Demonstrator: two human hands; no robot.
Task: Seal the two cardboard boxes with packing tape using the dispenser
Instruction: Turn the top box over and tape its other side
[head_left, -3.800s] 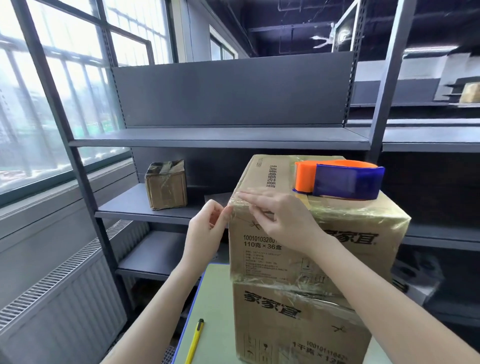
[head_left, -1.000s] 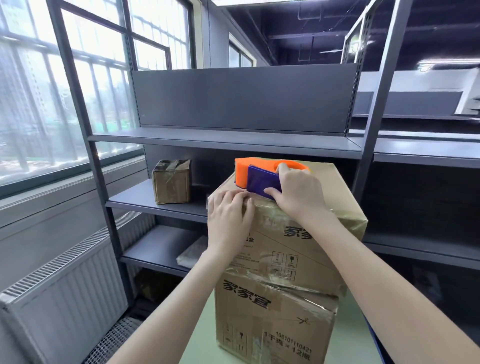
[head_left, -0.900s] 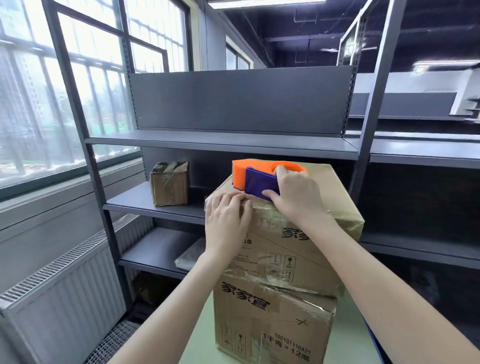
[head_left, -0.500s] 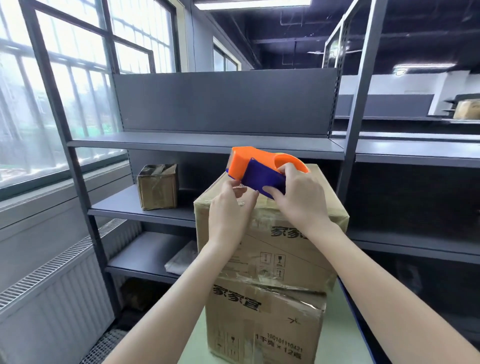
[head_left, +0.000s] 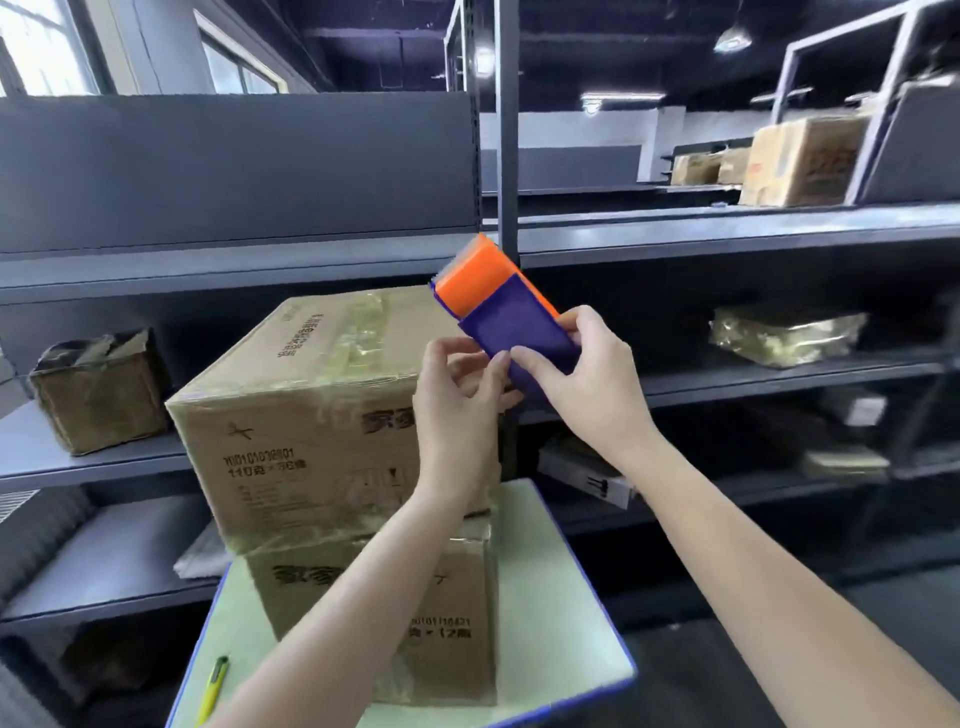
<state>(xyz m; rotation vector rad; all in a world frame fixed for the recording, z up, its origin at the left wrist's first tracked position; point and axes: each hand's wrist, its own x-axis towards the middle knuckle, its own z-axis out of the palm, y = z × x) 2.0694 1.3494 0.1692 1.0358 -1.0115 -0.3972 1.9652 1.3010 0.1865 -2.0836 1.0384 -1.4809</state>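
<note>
glossy taped cardboard box

Both bare forearms rise from the near edge and converge mid-scene. The right hand grips the tape dispenser from the right, with the thumb across its near face and the fingers wrapped behind. The left hand, just left of it, curls thumb and fingertips onto the dispenser's near end, pinching there.

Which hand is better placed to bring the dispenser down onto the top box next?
Probably the right hand: it grips the dispenser body, held clear of the top box. The left hand only has fingertips at its lower end.
</note>
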